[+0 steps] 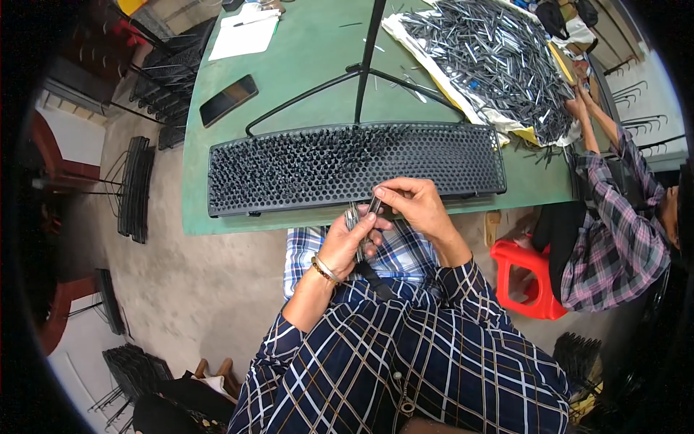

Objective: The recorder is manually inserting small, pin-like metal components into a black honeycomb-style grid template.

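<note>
My left hand (pixel 341 244) is closed around a small bundle of thin dark metallic strips (pixel 353 219). The thumb and forefinger of my right hand (pixel 421 211) pinch the top of one short dark strip (pixel 374 205), whose lower end meets my left fingers. Both hands are just in front of a long black perforated rack (pixel 452 165) on the table. Dark upright pieces crowd the holes across its left and middle; toward the right, bare holes show. A black rod frame rises from behind the rack.
On the green table (pixel 303 112) lie a phone (pixel 229 100), white paper (pixel 244 35) with a pen, and a large heap of dark strips (pixel 499 65) on a white and yellow sack. A co-worker's hands (pixel 580 105) touch the heap's right side. A red stool (pixel 526 278) stands at right.
</note>
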Tool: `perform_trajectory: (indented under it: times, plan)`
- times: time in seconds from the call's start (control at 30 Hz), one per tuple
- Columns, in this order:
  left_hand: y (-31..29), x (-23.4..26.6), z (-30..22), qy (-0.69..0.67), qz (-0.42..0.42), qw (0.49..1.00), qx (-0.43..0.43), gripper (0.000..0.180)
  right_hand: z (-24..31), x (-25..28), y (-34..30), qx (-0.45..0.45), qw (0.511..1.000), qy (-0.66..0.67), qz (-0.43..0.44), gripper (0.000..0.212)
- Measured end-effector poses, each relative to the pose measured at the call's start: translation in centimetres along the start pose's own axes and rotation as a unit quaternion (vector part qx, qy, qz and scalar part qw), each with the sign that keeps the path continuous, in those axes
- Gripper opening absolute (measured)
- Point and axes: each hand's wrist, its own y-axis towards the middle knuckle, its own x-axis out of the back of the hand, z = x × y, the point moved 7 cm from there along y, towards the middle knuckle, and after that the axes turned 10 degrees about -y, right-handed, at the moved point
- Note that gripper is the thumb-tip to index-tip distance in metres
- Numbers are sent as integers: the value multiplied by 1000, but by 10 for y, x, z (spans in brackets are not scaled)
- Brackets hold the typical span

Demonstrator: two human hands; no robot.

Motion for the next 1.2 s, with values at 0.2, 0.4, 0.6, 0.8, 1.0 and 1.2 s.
perform_trajectory:
  times: [0.2,0.4,0.6,0.8,1.0,1.2]
  plan:
    - [-1,2,0,14,-8,1000,-25,25,-1,5,2,-20,998,18,-55,19]
    - [0,11,3,3,-49,999,-14,25,32,15,14,72,982,-27,-175,17]
    - [2,14,3,-76,-65,995,-11,25,33,3,34,208,944,-160,-200,14]
    - [0,19,6,-53,-60,997,-6,21,45,-2,29,272,911,-234,-204,13]
    - [-5,21,5,-60,-68,996,-11,20,42,4,30,230,936,-187,-192,13]
    - [-8,20,2,-77,-75,994,-12,21,39,10,32,196,946,-180,-183,14]
